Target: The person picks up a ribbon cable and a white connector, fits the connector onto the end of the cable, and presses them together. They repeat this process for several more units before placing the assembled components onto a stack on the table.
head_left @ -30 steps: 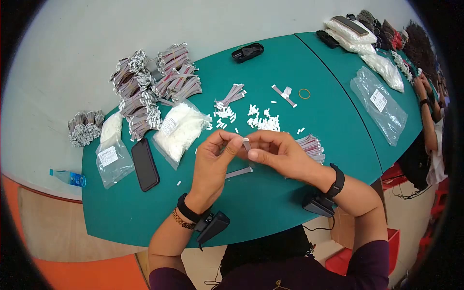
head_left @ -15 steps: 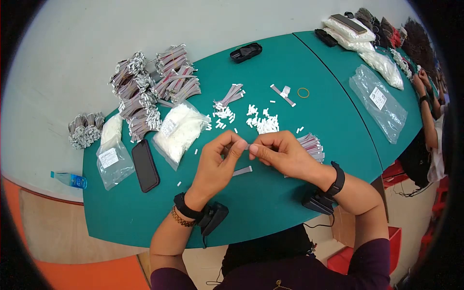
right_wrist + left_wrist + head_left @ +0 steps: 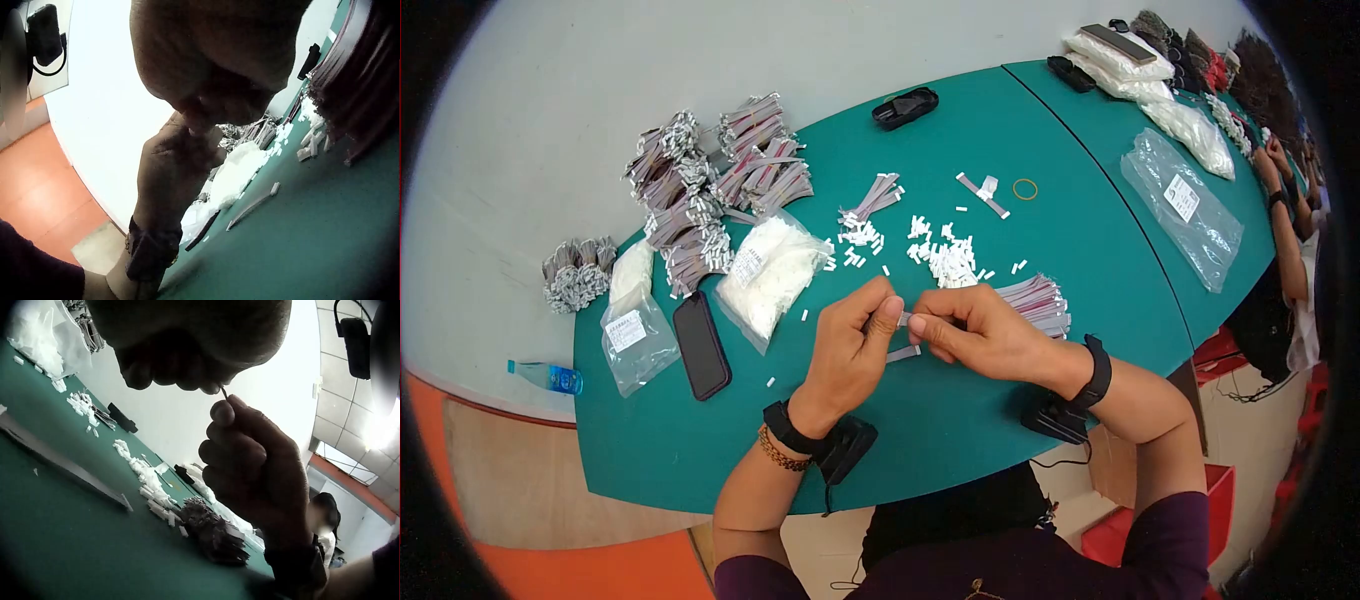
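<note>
A short grey ribbon cable (image 3: 904,320) spans the small gap between both hands above the table. My left hand (image 3: 850,345) pinches one end between thumb and forefinger, the thumb on top. The other end is pinched by my right hand (image 3: 995,335), its remaining fingers curled under. Only a thin edge of the cable (image 3: 224,392) shows in the left wrist view; fingers hide its ends. Below the hands, another flat cable (image 3: 904,353) lies on the green table. Just beyond them is a heap of small white connector housings (image 3: 952,262). Beside the right hand lies a bundle of ribbon cables (image 3: 1035,303).
Left of the hands are a bag of white parts (image 3: 770,275), a phone (image 3: 701,345) and large stacks of cable bundles (image 3: 685,200). Farther back lie loose cables (image 3: 872,198), a black case (image 3: 905,107) and a rubber band (image 3: 1025,190). Another person's arms (image 3: 1278,195) are at far right.
Both hands have shifted slightly down toward me. The held cable, earlier standing up with its white end showing, now lies crosswise between the fingertips, with both hands pinching it.
</note>
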